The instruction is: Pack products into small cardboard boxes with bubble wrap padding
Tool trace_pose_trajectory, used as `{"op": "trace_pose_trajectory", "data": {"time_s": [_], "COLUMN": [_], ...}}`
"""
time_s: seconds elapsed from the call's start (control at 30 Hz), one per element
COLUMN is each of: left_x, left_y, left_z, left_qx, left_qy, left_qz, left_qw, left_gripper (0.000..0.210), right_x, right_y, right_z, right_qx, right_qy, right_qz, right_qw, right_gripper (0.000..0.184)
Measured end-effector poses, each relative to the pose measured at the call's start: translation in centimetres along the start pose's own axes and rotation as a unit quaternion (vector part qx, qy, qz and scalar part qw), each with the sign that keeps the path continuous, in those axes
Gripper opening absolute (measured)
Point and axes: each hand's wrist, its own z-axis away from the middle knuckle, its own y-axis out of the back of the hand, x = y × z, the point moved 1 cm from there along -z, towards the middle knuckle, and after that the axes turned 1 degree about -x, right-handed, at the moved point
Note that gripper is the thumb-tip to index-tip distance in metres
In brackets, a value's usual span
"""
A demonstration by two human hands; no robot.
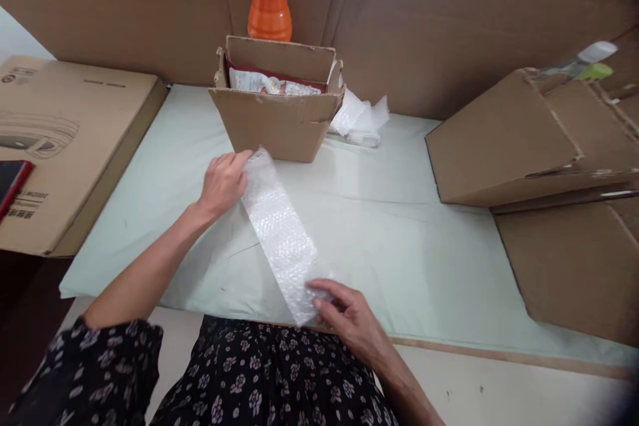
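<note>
A long, narrow strip of bubble wrap slants across the pale green table cover between my two hands. My left hand is closed on the strip's far end, just in front of an open cardboard box. At the near end, by the table's front edge, my right hand pinches the strip's right side between thumb and fingers. Inside the open box are printed packets, partly hidden by its front wall. More crumpled bubble wrap lies right of that box.
An orange bottle stands behind the open box. On the left lies a large flat carton with a red-edged phone on it. Cardboard boxes fill the right side, with a white-capped bottle in one. A cardboard wall closes the back.
</note>
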Motion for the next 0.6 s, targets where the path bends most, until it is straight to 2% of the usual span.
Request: {"op": "trace_pose_trajectory", "data": {"time_s": [0.07,0.1,0.17,0.23,0.27,0.3,0.37,0.43,0.5,0.6], "left_x": [0.7,1.1,1.8,2.2,2.4,2.7,3.6,5.0,6.4,7.2], "left_y": [-1.3,-1.8,-2.1,-1.1,-0.2,0.8,3.0,4.4,4.5,2.8], "left_z": [-2.4,-3.0,-2.8,-0.1,1.9,4.3,9.3,13.3,15.2,14.5], "left_qx": [-0.044,-0.047,-0.017,0.015,0.006,-0.022,-0.127,-0.202,-0.216,-0.148], "left_qy": [-0.025,-0.030,-0.030,-0.029,-0.038,-0.050,-0.090,-0.080,-0.028,0.109], "left_qz": [-0.001,0.005,0.028,0.072,0.107,0.147,0.252,0.325,0.360,0.347], "left_qw": [0.999,0.998,0.999,0.997,0.994,0.988,0.955,0.920,0.907,0.920], "left_gripper": [0.051,0.051,0.054,0.054,0.050,0.049,0.052,0.064,0.067,0.047], "right_x": [0.0,-0.1,-0.3,-0.5,-0.6,-0.7,-1.0,-1.5,-2.1,-2.7], "right_y": [-2.2,-3.0,-3.8,-3.9,-3.7,-3.5,-3.0,-2.8,-2.7,-2.4], "right_z": [0.5,0.5,0.5,0.5,0.4,0.3,-0.2,-1.3,-2.7,-4.3], "right_qx": [-0.067,-0.089,-0.118,-0.124,-0.124,-0.126,-0.133,-0.136,-0.125,-0.057], "right_qy": [0.009,0.016,0.024,0.016,0.010,0.006,0.010,0.025,0.051,0.109], "right_qz": [0.000,0.008,0.019,0.009,-0.007,-0.026,-0.071,-0.120,-0.161,-0.166], "right_qw": [0.998,0.996,0.993,0.992,0.992,0.992,0.988,0.983,0.978,0.978], "right_gripper": [0.025,0.023,0.023,0.026,0.028,0.031,0.034,0.035,0.036,0.054]}}
